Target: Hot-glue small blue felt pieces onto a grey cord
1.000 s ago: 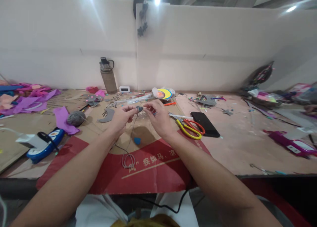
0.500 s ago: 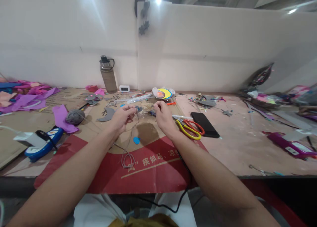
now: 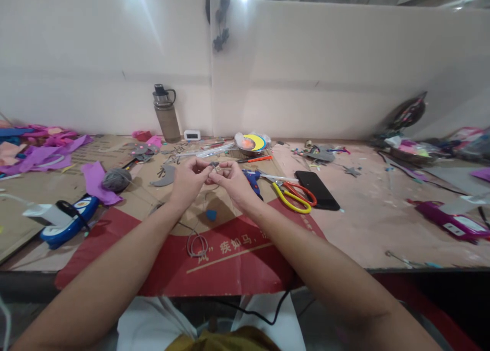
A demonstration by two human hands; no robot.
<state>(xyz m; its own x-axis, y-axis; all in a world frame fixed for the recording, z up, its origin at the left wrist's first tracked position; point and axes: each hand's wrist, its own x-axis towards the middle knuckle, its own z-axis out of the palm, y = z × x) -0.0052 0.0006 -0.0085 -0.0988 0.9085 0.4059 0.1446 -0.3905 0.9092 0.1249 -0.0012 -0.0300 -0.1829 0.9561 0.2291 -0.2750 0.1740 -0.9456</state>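
My left hand [image 3: 190, 181] and my right hand [image 3: 234, 186] meet over the cardboard, fingertips closed together on a small grey felt piece [image 3: 214, 164]. Its exact shape is mostly hidden by the fingers. Grey yarn [image 3: 197, 244] lies in loops on the red part of the cardboard, and a strand leads up toward the hands. Beneath them lies a small blue piece [image 3: 211, 215]. A blue glue gun [image 3: 252, 180] rests just right of my right hand. To the left of my left hand is a grey crescent [image 3: 164, 176].
Red-and-yellow-handled scissors [image 3: 293, 196] lie against a black phone [image 3: 317, 190] on the right. A ball of grey yarn [image 3: 117, 179] and a blue power strip [image 3: 69, 223] are at left. Behind stand a bottle [image 3: 166, 115], a small white clock [image 3: 192, 135] and a bowl [image 3: 251, 144].
My right hand has moved left from beside the glue gun to join my left hand at the small grey felt piece. The glue gun is now more exposed.
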